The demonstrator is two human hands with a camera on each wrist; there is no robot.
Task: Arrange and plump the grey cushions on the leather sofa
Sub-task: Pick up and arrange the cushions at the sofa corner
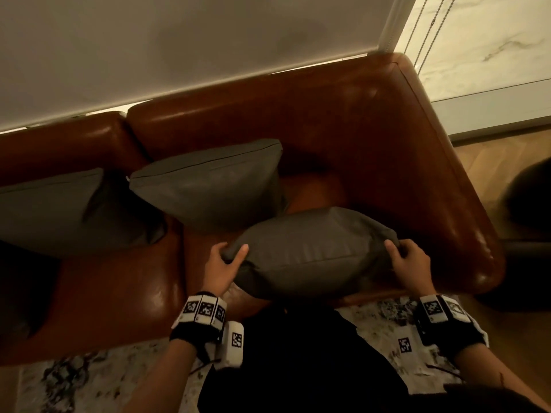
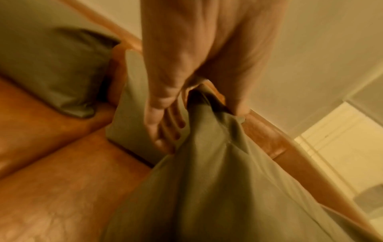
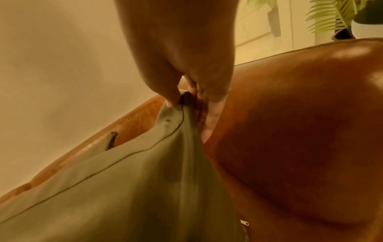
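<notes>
A grey cushion (image 1: pixel 310 251) is held over the right seat of the brown leather sofa (image 1: pixel 387 138). My left hand (image 1: pixel 228 257) grips its left corner, thumb on top and fingers curled under the fabric (image 2: pixel 207 147). At the cushion's right corner (image 3: pixel 176 124) my right hand (image 1: pixel 402 254) pinches the fabric near the sofa's armrest (image 3: pixel 300 131). Two more grey cushions lean against the backrest: one in the middle (image 1: pixel 208 180), one at the left (image 1: pixel 59 210).
The rounded armrest (image 1: pixel 465 210) sits close beside my right hand. A pale blind (image 1: pixel 179 49) hangs behind the sofa. A patterned rug (image 1: pixel 89 380) lies in front, wooden floor (image 1: pixel 495 162) to the right. A fern (image 3: pixel 335 16) stands beyond the armrest.
</notes>
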